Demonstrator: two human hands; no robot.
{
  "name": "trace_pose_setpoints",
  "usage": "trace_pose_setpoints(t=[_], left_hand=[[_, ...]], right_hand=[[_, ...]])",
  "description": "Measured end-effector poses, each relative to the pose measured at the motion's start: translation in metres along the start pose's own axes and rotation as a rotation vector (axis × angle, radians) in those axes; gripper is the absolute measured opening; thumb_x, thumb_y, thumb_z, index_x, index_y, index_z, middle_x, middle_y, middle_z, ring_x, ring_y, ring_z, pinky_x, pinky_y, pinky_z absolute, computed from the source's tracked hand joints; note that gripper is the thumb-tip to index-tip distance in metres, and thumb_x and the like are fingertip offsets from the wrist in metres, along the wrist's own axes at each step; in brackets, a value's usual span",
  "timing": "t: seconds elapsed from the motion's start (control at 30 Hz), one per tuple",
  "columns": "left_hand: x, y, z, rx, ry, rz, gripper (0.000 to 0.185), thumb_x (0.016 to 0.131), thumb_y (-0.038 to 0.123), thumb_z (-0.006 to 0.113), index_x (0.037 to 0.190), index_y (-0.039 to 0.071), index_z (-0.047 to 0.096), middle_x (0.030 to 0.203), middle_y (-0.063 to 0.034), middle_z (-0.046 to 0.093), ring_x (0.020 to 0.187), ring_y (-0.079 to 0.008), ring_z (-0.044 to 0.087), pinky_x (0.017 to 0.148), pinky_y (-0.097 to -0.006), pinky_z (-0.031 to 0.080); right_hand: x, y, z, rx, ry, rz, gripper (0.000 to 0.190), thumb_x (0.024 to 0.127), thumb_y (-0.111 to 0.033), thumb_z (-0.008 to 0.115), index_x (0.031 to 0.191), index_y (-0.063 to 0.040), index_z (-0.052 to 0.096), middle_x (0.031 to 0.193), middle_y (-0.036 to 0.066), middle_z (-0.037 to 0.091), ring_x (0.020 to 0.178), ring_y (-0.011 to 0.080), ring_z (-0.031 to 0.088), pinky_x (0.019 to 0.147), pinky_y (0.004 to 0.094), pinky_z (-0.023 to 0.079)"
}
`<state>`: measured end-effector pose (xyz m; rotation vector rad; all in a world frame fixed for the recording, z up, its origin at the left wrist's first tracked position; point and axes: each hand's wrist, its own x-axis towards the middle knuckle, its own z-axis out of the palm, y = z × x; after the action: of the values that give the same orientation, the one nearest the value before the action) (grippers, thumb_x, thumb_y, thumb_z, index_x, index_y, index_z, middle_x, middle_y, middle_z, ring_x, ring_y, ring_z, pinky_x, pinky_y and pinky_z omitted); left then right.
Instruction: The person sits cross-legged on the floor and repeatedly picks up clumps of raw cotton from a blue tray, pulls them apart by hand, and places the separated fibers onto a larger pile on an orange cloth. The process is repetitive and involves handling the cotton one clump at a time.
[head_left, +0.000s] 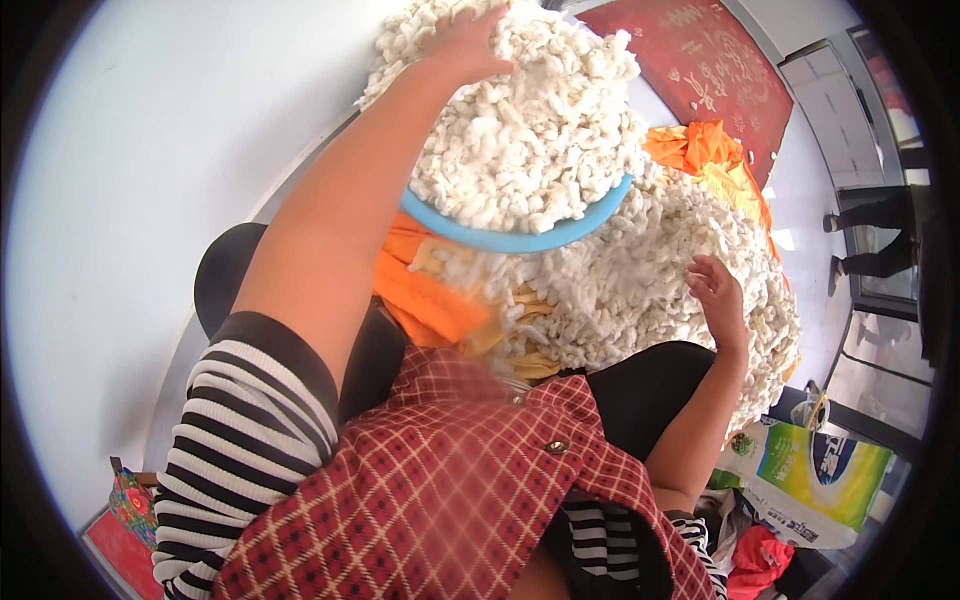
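Observation:
Raw white cotton heaps above the rim of a round blue basin at top centre. On that heap rests my left hand, its fingers spread and partly sunk among the tufts. A greyer pile of loose cotton spreads over orange and yellow cloth in front of my knees. Over the right part of this pile is my right hand, fingers slightly curled and apart, with nothing visible in it.
A white wall stands at the left. A red mat with writing lies beyond the basin. At the lower right are a green and white package and a red plastic bag. Another person's legs show at far right.

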<state>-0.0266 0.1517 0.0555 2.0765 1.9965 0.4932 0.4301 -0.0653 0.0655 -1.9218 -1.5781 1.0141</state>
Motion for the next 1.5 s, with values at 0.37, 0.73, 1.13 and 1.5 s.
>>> trace_pose_setpoints(t=[0.37, 0.73, 1.13, 1.5], left_hand=[[-0.08, 0.006, 0.04, 0.17, -0.096, 0.005, 0.081, 0.076, 0.03, 0.08, 0.149, 0.025, 0.044, 0.156, -0.0121, 0.031, 0.145, -0.0432, 0.023, 0.111, -0.0616, 0.036], [-0.106, 0.003, 0.051, -0.307, 0.794, -0.04, 0.019, 0.085, 0.024, 0.07, 0.072, 0.011, 0.066, 0.113, -0.0003, 0.07, 0.128, -0.0299, 0.048, 0.109, -0.0489, 0.027], [-0.089, -0.033, 0.009, -0.419, 0.895, -0.463, 0.054, 0.087, 0.044, 0.072, 0.128, 0.012, 0.058, 0.15, -0.0162, 0.042, 0.14, -0.0375, 0.033, 0.112, -0.0553, 0.026], [-0.066, -0.058, 0.066, -0.419, 0.422, -0.256, 0.058, 0.08, 0.025, 0.076, 0.134, 0.009, 0.059, 0.15, -0.0149, 0.045, 0.139, -0.0424, 0.031, 0.113, -0.0513, 0.032]], right_hand=[[0.013, -0.059, 0.05, -0.089, -0.175, -0.16, 0.036, 0.09, -0.008, 0.067, 0.124, 0.001, 0.062, 0.107, 0.009, 0.069, 0.095, 0.0175, 0.066, 0.085, 0.033, 0.052], [0.084, -0.116, 0.116, -0.243, 0.069, -0.602, 0.046, 0.087, -0.016, 0.073, 0.129, -0.007, 0.058, 0.134, 0.019, 0.058, 0.125, 0.0377, 0.054, 0.104, 0.0442, 0.045], [0.229, -0.252, 0.129, -0.189, 0.198, -0.743, 0.063, 0.088, -0.046, 0.069, 0.134, -0.004, 0.057, 0.141, 0.022, 0.053, 0.133, 0.0379, 0.047, 0.111, 0.0438, 0.037], [0.226, -0.226, 0.243, -0.446, -0.137, -0.596, 0.072, 0.075, -0.032, 0.075, 0.141, -0.011, 0.054, 0.153, 0.011, 0.043, 0.136, 0.0391, 0.043, 0.11, 0.0528, 0.04]])
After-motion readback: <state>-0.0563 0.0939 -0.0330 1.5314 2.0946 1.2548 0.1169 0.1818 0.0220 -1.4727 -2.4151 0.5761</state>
